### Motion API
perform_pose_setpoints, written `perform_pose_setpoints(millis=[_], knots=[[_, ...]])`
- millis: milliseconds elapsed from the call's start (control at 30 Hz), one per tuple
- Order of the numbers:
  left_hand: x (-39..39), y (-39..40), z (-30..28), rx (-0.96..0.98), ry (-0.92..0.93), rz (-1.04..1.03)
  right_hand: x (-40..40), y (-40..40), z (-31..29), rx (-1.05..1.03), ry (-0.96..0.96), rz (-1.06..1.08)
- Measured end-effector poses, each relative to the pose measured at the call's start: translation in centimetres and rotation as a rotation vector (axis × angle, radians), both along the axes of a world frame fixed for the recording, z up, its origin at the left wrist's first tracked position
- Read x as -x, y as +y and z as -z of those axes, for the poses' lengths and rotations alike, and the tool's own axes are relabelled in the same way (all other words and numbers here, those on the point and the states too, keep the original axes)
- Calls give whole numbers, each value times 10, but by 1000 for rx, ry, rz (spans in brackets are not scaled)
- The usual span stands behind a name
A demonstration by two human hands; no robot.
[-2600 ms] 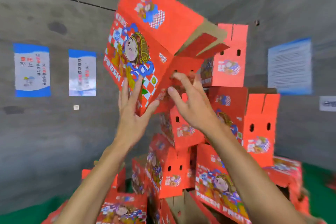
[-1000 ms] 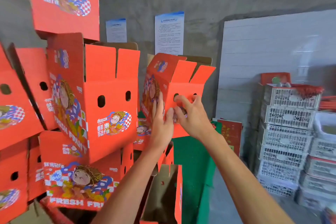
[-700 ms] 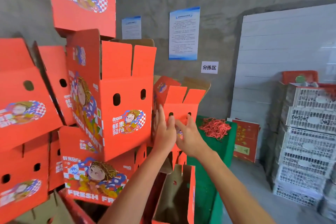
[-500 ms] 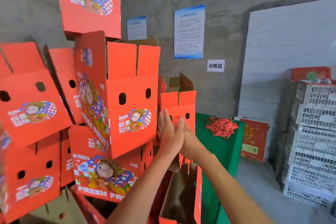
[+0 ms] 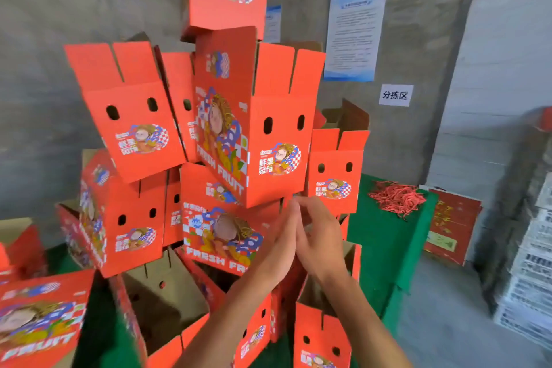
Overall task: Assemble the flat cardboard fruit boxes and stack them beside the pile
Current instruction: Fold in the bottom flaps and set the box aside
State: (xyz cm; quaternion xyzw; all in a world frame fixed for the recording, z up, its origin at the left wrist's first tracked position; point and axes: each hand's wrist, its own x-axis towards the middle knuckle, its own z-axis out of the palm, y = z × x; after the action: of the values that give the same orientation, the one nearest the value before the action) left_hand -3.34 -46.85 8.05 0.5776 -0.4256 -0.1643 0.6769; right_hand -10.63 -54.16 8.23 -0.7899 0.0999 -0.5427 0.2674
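At centre frame, the left hand (image 5: pixel 279 243) and right hand (image 5: pixel 319 236) hover side by side, fingers loosely extended, holding nothing. Just above them, right of centre, an assembled red cardboard fruit box (image 5: pixel 334 170) with open top flaps leans against the heaped pile of red printed boxes (image 5: pixel 167 176).
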Motion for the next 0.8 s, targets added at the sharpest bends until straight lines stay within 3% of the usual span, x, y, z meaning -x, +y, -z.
perform_pose_setpoints(millis=[133, 433, 600, 700, 800], knots=[[-33, 93, 19, -41, 32, -152, -37, 71, 21, -15, 51, -174], [-104, 348, 70, -173, -29, -705, -146, 262, 85, -90, 255, -561], [-114, 480, 130, -346, -118, -1023, -185, 356, 146, -376, 520, -761], [-119, 536, 154, -488, -188, -1171, -193, 387, 189, -149, 619, -792], [-138, 575, 167, -770, -207, -1247, -202, 400, 217, 20, 778, -694]])
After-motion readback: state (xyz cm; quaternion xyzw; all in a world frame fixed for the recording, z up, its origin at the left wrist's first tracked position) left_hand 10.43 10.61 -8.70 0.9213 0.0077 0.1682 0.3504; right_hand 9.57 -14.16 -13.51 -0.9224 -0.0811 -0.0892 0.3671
